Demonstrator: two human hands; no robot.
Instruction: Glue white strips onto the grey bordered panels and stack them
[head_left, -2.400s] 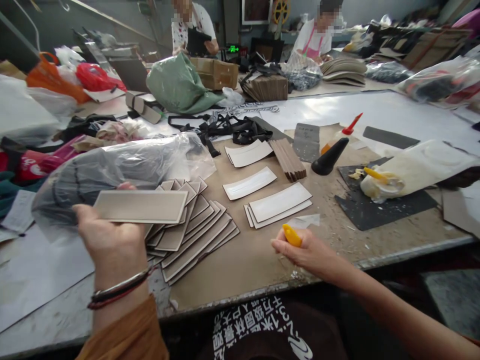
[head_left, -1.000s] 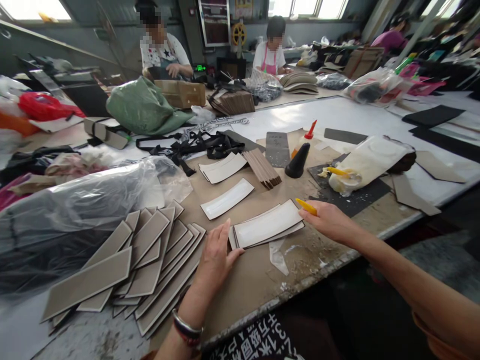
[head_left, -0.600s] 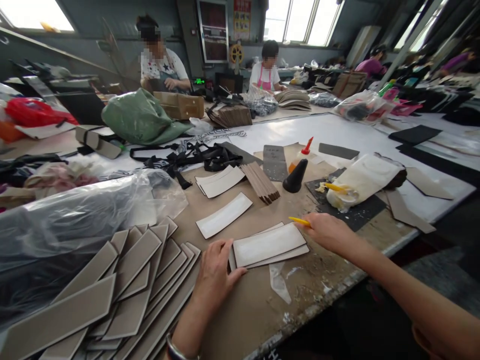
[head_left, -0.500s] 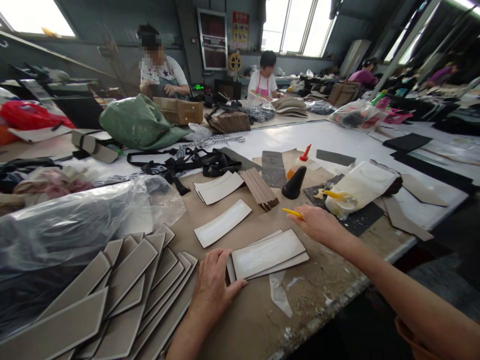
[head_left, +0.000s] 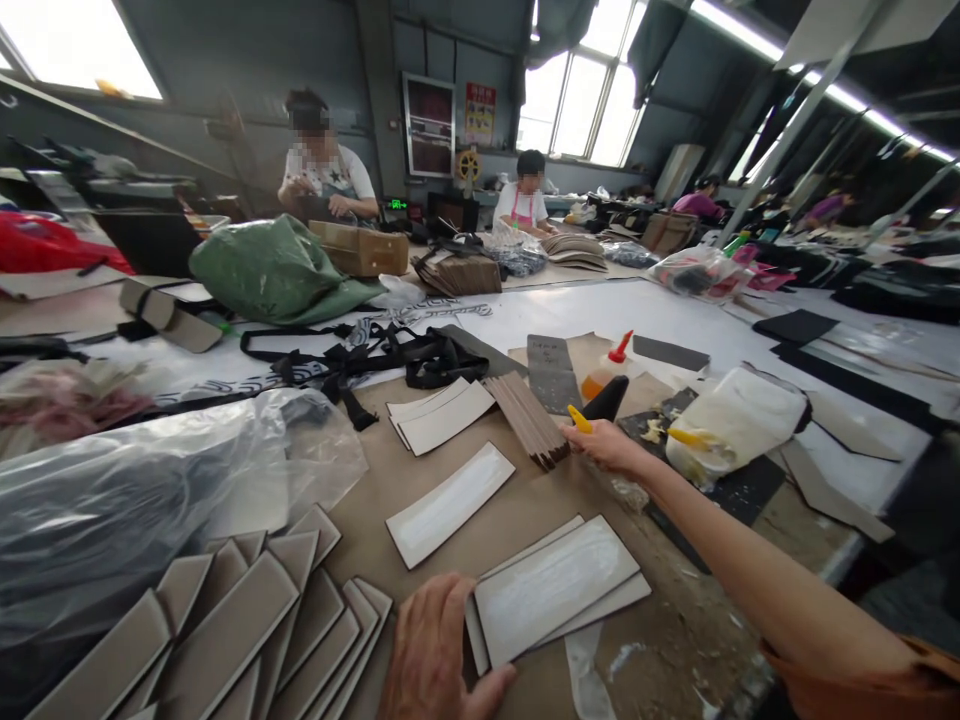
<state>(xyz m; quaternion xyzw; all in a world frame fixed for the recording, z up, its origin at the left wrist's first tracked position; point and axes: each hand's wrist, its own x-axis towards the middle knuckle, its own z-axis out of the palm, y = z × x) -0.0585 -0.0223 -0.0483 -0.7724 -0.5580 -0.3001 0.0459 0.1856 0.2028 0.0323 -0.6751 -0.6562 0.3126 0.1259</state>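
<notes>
My left hand [head_left: 439,650] lies with fingers out and thumb apart at the left edge of a small pile of pale panels. The top panel [head_left: 559,590] of this pile has a wet-looking white smear. My right hand [head_left: 609,447] grips a yellow spreader [head_left: 579,419]. Its fingers are at the near end of a row of stacked brown panels [head_left: 525,415]; whether they touch is unclear. Behind that hand stands a black cone [head_left: 607,398], partly covered. Between the hands lies another smeared panel [head_left: 450,503], with plain pale panels [head_left: 442,412] beyond it.
Many grey-brown panels [head_left: 232,630] fan out at lower left beside clear plastic sheeting [head_left: 172,500]. A cut-open white jug [head_left: 742,415] with another yellow tool lies right. Behind are a red-tipped bottle [head_left: 604,370], black straps [head_left: 420,355] and a green bag [head_left: 277,270]. Two co-workers [head_left: 330,185] sit opposite.
My right hand with the yellow spreader has moved to the near end of the brown panel stack, in front of the cone. My left hand stays at the pile. The view has tilted up.
</notes>
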